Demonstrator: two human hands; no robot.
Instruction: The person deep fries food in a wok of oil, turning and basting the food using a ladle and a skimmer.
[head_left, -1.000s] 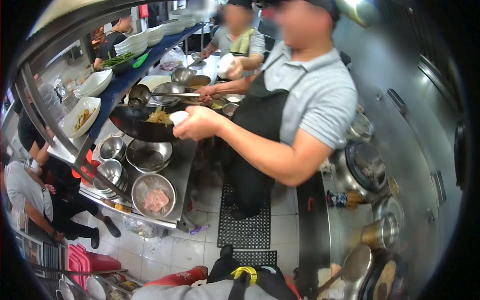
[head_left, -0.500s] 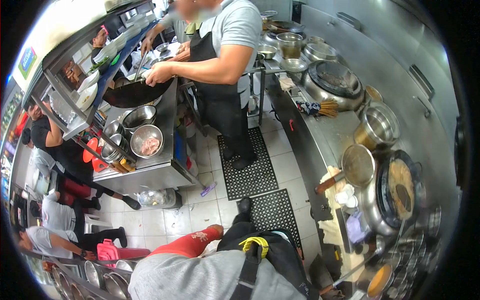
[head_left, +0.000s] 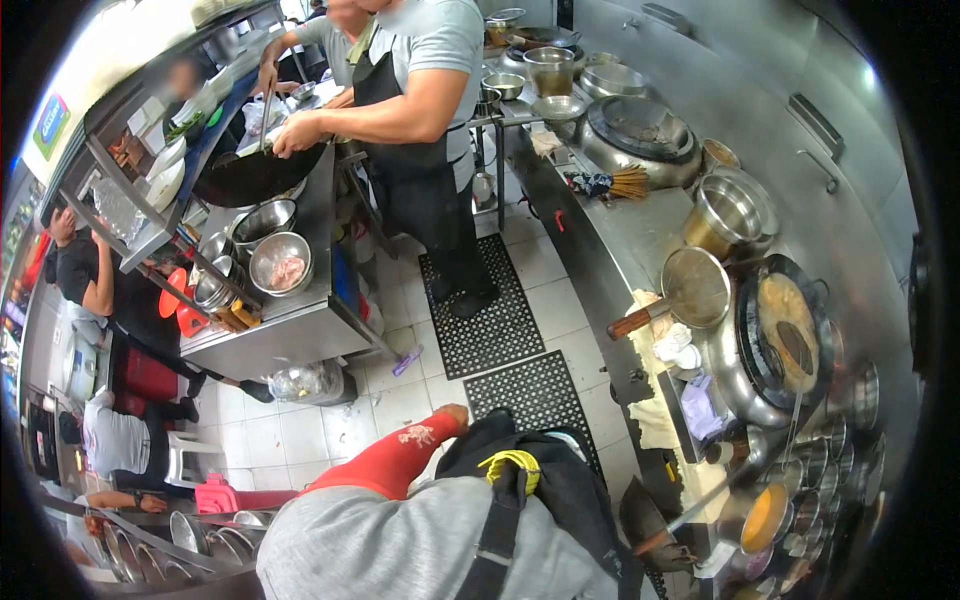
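My left hand (head_left: 456, 412) shows at the end of a red sleeve (head_left: 385, 455), low in front of my body. Its fingers are too small and turned away to make out, and I see nothing held in it. Below it lies a black perforated floor mat (head_left: 530, 392). My right hand is out of view. On the right, a wok (head_left: 745, 345) on the range holds pale, bubbling liquid with a skimmer (head_left: 795, 350) resting in it. Beside the wok lies a round strainer (head_left: 697, 287) with a wooden handle.
Ahead, a co-worker in a black apron (head_left: 415, 190) tips a dark wok (head_left: 255, 182) over the left counter. A steel bowl (head_left: 281, 264) of raw meat stands there. Metal pots (head_left: 730, 215) line the range. Other people stand at far left, near a pink box (head_left: 225, 495).
My viewpoint has shifted, so the counters and co-worker appear further left. My left hand has swung a little forward. The co-worker still holds the tilted wok.
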